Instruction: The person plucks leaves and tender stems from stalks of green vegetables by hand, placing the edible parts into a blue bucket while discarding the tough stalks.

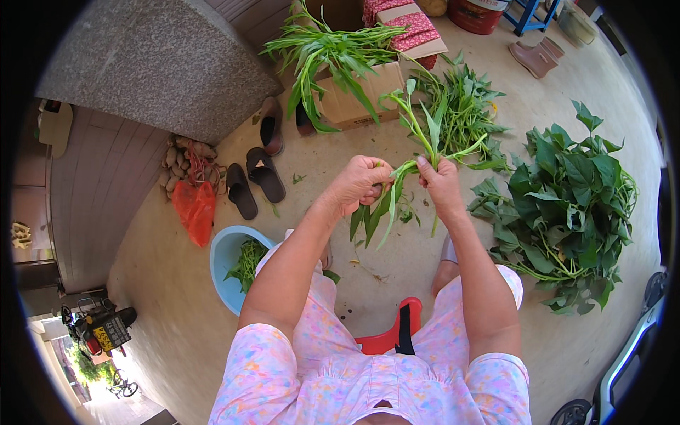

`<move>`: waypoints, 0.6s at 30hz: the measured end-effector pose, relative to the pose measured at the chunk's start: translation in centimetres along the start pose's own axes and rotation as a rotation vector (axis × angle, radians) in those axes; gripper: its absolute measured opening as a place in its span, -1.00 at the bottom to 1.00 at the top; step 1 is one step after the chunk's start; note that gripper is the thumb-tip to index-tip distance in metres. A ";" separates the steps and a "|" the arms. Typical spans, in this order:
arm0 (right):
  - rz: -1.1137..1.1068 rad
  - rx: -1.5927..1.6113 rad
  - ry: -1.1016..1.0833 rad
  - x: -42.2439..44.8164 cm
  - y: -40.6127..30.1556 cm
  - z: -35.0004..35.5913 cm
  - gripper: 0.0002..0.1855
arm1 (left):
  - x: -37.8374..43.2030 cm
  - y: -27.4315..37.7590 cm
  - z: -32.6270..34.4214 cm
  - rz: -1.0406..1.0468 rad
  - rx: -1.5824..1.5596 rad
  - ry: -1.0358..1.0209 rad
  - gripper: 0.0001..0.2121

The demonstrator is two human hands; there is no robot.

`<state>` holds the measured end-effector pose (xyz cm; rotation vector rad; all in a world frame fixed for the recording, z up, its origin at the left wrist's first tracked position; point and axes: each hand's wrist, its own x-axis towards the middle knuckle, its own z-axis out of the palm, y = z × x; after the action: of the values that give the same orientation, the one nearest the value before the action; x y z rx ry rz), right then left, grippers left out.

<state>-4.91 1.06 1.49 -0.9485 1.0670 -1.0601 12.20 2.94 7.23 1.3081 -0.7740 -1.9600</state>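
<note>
My right hand [440, 183] grips a bunch of leafy green stems [431, 139], which rise above the fist while one stem end hangs below it. Close by on the left, my left hand [366, 183] has thumb and fingers closed on part of the greens, and long narrow leaves droop between both hands. A light blue basin [226, 271] with cut greens [249, 263] inside stands by my left leg. More long-leafed greens [340, 53] lie over a cardboard box [366, 95] ahead. Beside that box is a pile of leafy stems [459, 106] on the floor.
A large heap of broad dark leaves [568, 207] lies at the right. Dark slippers [254, 180] and shoes [271, 125] sit at the left, near tubers [178, 164] and a red plastic bag [195, 210]. Brown boots [536, 57] stand far right; a red seat [380, 342] is beneath me.
</note>
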 end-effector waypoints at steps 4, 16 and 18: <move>0.043 -0.027 -0.023 -0.4 -1.3 0.5 -0.84 | 0.5 -0.9 -0.7 0.063 0.090 -0.002 -0.86; 0.047 0.019 -0.028 -0.4 -0.9 0.7 -0.88 | 1.3 -1.0 -1.1 0.340 -0.210 0.286 -0.89; 0.017 0.008 -0.035 -0.3 -0.8 0.7 -0.89 | 1.1 -0.4 -1.4 0.339 -0.261 0.429 -0.91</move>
<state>-4.47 1.23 2.46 -0.9469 1.0394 -1.0300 13.12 2.18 5.81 1.2788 -0.4718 -1.3941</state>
